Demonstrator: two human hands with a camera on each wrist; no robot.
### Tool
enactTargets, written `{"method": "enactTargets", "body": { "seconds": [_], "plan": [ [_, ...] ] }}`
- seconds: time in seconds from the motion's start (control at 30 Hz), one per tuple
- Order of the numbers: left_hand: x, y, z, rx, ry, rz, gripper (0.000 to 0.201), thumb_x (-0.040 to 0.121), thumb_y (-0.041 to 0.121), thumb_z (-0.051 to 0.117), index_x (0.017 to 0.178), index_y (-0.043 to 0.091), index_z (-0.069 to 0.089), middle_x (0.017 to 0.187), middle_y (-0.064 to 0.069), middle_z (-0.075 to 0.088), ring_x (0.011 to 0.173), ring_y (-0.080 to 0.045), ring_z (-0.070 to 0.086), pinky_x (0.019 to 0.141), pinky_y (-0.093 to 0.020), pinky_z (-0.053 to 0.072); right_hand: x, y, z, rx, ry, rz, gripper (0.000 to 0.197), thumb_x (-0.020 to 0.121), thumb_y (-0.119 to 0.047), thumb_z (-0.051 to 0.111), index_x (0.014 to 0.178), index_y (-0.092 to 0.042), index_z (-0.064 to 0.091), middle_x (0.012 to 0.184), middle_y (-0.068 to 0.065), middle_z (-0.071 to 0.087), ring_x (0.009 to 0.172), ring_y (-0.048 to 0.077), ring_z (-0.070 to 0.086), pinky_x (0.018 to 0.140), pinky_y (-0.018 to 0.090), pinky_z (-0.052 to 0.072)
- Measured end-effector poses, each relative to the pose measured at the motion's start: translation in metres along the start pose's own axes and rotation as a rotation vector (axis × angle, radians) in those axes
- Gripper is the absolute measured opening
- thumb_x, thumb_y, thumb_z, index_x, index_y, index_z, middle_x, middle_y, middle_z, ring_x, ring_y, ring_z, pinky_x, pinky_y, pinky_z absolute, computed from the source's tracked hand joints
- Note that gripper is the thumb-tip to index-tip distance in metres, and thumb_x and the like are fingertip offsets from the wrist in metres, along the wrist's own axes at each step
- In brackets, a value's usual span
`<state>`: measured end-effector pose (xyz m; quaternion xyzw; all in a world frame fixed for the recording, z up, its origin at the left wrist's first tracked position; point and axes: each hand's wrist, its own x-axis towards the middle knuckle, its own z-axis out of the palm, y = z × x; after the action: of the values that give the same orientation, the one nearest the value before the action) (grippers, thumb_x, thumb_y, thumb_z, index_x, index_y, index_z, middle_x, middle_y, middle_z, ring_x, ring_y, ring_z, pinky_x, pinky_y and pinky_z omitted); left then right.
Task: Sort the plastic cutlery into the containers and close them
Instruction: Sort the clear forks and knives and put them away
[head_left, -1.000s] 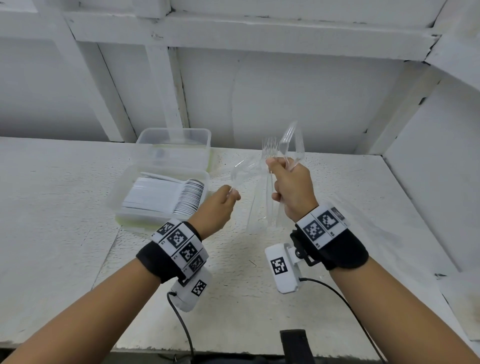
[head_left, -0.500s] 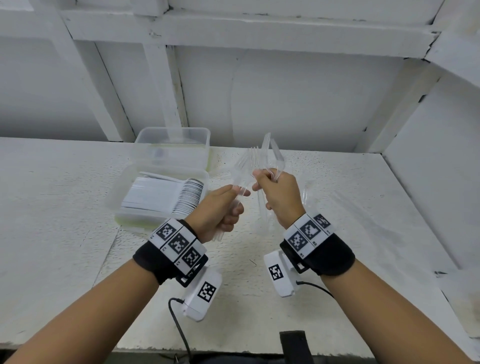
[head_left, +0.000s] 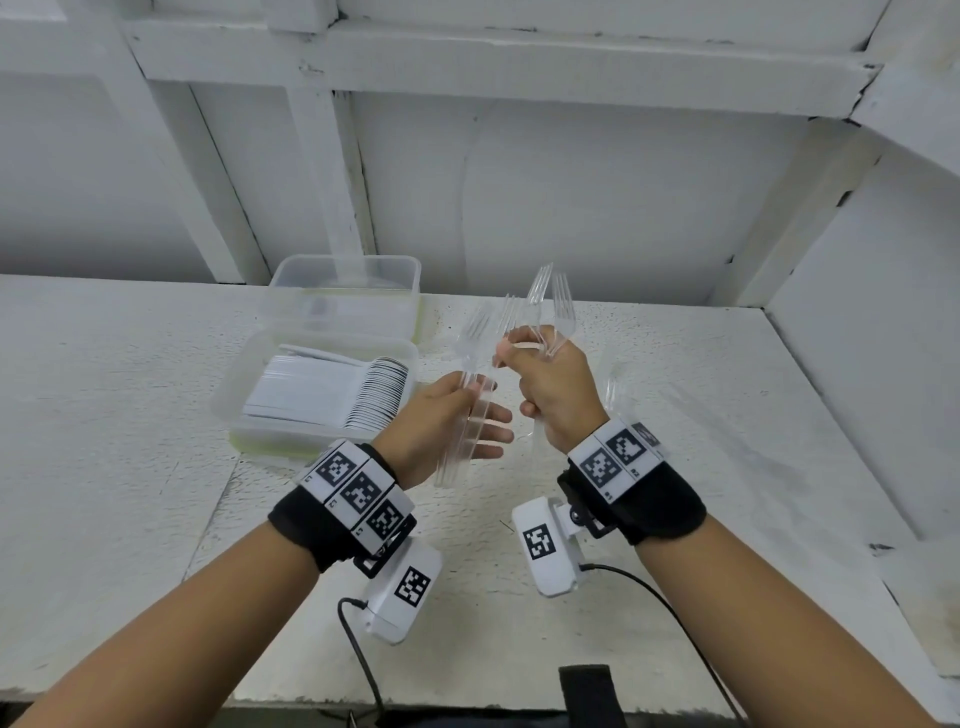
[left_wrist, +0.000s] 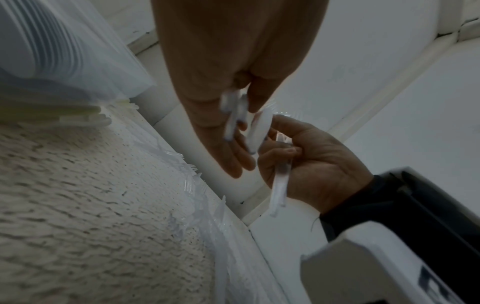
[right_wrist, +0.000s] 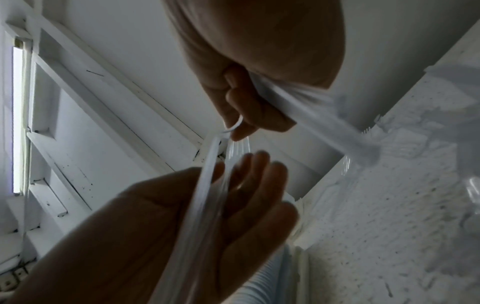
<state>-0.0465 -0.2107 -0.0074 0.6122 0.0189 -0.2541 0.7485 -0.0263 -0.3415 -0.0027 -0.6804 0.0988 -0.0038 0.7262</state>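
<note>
White walls and white beams stood behind a rough white counter. From the head view, the right hand was curled tight round a bunch of clear forks, with the prongs sticking up. The left hand kept two or three clear forks under its thumb, while its fingers were stretched out almost flat. That light hold looked weak, so I think a fork could slide out and drop. Just to the left sat a clear tub of white spoons, with no lid on. Behind it stood another clear tub. Some forks lay on the counter by the right wrist.

From the left wrist view, the left hand's grip was hard to see, because the forks were blurred. More loose forks lay in a heap along the counter edge. They could get knocked off.

From the right wrist view, the handles fanned out of the right hand. Clear forks are hard to see and slippery, so one might go in the wrong tub.
</note>
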Motion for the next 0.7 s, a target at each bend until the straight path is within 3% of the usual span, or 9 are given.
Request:
{"method": "enactTargets", "body": {
  "seconds": [0.07, 0.17, 0.23, 0.33, 0.43, 0.57, 0.7],
  "plan": [
    [-0.0030, 0.0005, 0.0005, 0.002, -0.033, 0.001, 0.017, 0.101, 0.021, 0.036, 0.108, 0.008, 0.045, 0.076, -0.014, 0.059, 0.053, -0.022, 0.059, 0.050, -0.030, 0.053, 0.0007, 0.0024, 0.0014, -0.007, -0.001, 0.004, 0.013, 0.088, -0.012, 0.061, 0.081, -0.018, 0.052, 0.071, 0.000, 0.061, 0.031, 0.000, 0.038, 0.034, 0.015, 0.026],
    [-0.0026, -0.0025, -0.0021, 0.072, -0.023, 0.035, 0.029, 0.101, 0.032, 0.032, 0.115, 0.008, 0.042, 0.062, -0.008, 0.053, 0.035, -0.014, 0.042, 0.038, -0.019, 0.038, 0.0044, 0.0070, 0.0013, -0.029, -0.015, 0.019, 0.015, 0.086, -0.016, 0.065, 0.077, -0.019, 0.053, 0.074, -0.001, 0.057, 0.032, 0.001, 0.036, 0.035, 0.016, 0.026],
    [-0.0012, -0.0040, -0.0035, 0.074, -0.027, 0.033, 0.037, 0.100, 0.038, 0.029, 0.116, 0.008, 0.043, 0.055, -0.003, 0.046, 0.033, -0.009, 0.033, 0.036, -0.014, 0.030, 0.0061, 0.0087, 0.0013, -0.034, -0.033, 0.038, 0.016, 0.086, -0.020, 0.066, 0.077, -0.019, 0.053, 0.075, -0.002, 0.055, 0.033, 0.001, 0.031, 0.035, 0.016, 0.026],
    [-0.0001, -0.0038, -0.0037, 0.067, -0.037, 0.012, 0.050, 0.098, 0.051, 0.021, 0.106, 0.010, 0.047, 0.048, 0.002, 0.037, 0.031, -0.006, 0.026, 0.034, -0.011, 0.024, 0.0072, 0.0080, 0.0023, -0.094, -0.038, 0.057, 0.019, 0.083, -0.027, 0.069, 0.078, -0.018, 0.052, 0.072, -0.003, 0.053, 0.035, 0.001, 0.034, 0.036, 0.017, 0.028],
    [0.0007, -0.0035, -0.0052, 0.053, -0.027, -0.015, 0.050, 0.099, 0.049, 0.018, 0.095, 0.011, 0.049, 0.046, 0.003, 0.033, 0.030, -0.006, 0.022, 0.034, -0.010, 0.020, 0.0078, 0.0058, 0.0027, -0.165, -0.027, 0.055, 0.027, 0.082, -0.031, 0.069, 0.082, -0.019, 0.046, 0.070, -0.002, 0.045, 0.047, 0.005, 0.037, 0.037, 0.018, 0.028],
    [0.0002, -0.0036, -0.0088, 0.044, 0.002, 0.006, 0.036, 0.100, 0.040, 0.029, 0.088, 0.012, 0.048, 0.048, 0.004, 0.033, 0.030, -0.005, 0.021, 0.033, -0.010, 0.019, 0.0062, 0.0011, 0.0003, -0.202, -0.002, 0.042, 0.026, 0.092, -0.032, 0.053, 0.105, -0.018, 0.035, 0.077, 0.001, 0.040, 0.053, 0.009, 0.032, 0.039, 0.019, 0.028],
    [0.0016, -0.0036, -0.0080, 0.034, 0.089, 0.050, 0.037, 0.099, 0.044, 0.033, 0.091, 0.011, 0.050, 0.052, 0.002, 0.033, 0.032, -0.005, 0.022, 0.034, -0.011, 0.019, -0.0007, 0.0021, -0.0039, -0.200, 0.007, 0.009, 0.010, 0.099, -0.023, 0.036, 0.108, -0.020, 0.034, 0.072, 0.000, 0.038, 0.050, 0.009, 0.032, 0.037, 0.016, 0.027]
  ]
}}
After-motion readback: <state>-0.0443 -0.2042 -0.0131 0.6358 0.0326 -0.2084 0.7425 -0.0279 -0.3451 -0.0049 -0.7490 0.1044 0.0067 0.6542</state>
